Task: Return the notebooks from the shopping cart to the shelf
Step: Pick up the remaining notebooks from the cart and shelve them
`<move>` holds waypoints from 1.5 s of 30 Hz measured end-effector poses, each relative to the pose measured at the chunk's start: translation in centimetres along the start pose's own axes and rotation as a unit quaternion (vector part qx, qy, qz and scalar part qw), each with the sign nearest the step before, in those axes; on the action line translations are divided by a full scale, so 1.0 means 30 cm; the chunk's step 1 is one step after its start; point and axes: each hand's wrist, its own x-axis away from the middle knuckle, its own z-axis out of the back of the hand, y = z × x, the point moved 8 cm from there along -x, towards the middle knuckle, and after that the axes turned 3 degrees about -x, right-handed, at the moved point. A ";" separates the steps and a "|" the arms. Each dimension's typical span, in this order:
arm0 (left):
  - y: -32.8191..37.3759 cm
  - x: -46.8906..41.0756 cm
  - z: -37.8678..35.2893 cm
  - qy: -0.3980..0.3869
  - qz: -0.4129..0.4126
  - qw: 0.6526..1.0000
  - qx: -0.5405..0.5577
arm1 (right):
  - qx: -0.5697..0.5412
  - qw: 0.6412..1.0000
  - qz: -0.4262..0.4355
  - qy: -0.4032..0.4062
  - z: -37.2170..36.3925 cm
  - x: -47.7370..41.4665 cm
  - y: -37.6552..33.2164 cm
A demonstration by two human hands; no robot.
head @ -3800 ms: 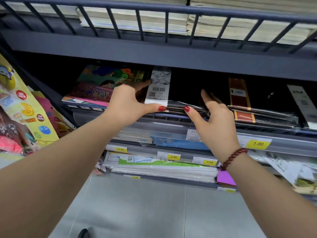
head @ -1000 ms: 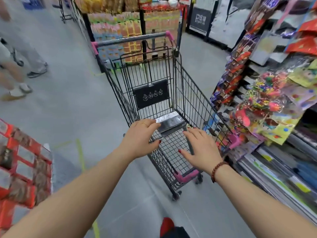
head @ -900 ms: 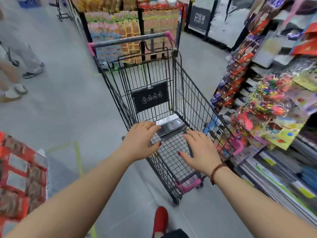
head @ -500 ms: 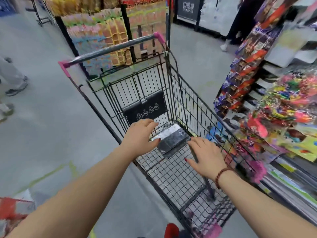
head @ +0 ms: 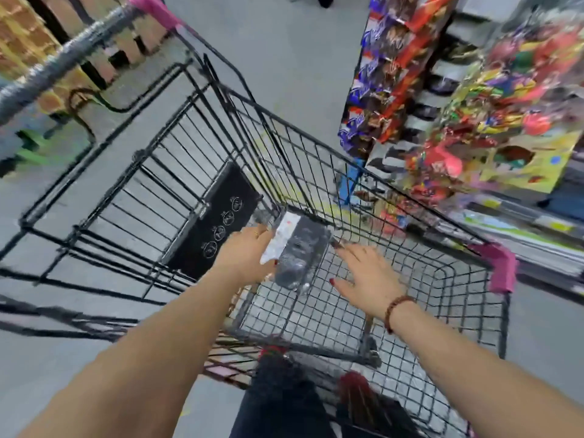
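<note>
A plastic-wrapped pack of dark notebooks (head: 300, 251) with a white label end lies on the mesh floor of the black wire shopping cart (head: 410, 200). My left hand (head: 246, 254) is inside the cart and grips the pack's white-labelled left end, thumb below and fingers over the top. My right hand (head: 363, 276) hovers open on the pack's right side, with straight, spread fingers whose tips reach its right edge. The stationery shelf (head: 521, 229) runs along the right, blurred.
The cart's grey handle (head: 63, 64) with pink ends points away at upper left, and a black sign panel (head: 215, 222) hangs on the child-seat flap. Hanging toy packs (head: 505, 121) and snack bags (head: 379, 90) crowd the right. Grey floor lies to the left.
I have turned from the shelf to the cart and leaned in. Both hands dropped into the basket, and my left hand closed on the notebook pack's labelled end.
</note>
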 end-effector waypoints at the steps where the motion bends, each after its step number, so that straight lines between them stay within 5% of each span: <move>1: -0.033 -0.026 -0.015 0.002 -0.003 1.000 0.007 | -0.006 1.000 -0.020 -0.007 -0.027 -0.027 -0.005; 12: -0.137 -0.204 -0.367 -0.063 0.029 0.987 0.143 | -0.095 0.987 -0.116 -0.051 -0.365 -0.262 0.019; 27: -0.148 -0.390 -0.728 -0.029 0.097 0.955 0.279 | -0.414 0.877 -0.234 0.066 -0.691 -0.404 0.194; 36: -0.167 -0.400 -0.730 0.023 0.180 0.885 0.428 | -0.646 0.663 -0.368 0.093 -0.796 -0.439 0.204; 45: -0.145 -0.366 -0.761 0.035 0.192 0.832 0.520 | -0.636 0.683 -0.351 0.074 -0.810 -0.446 0.238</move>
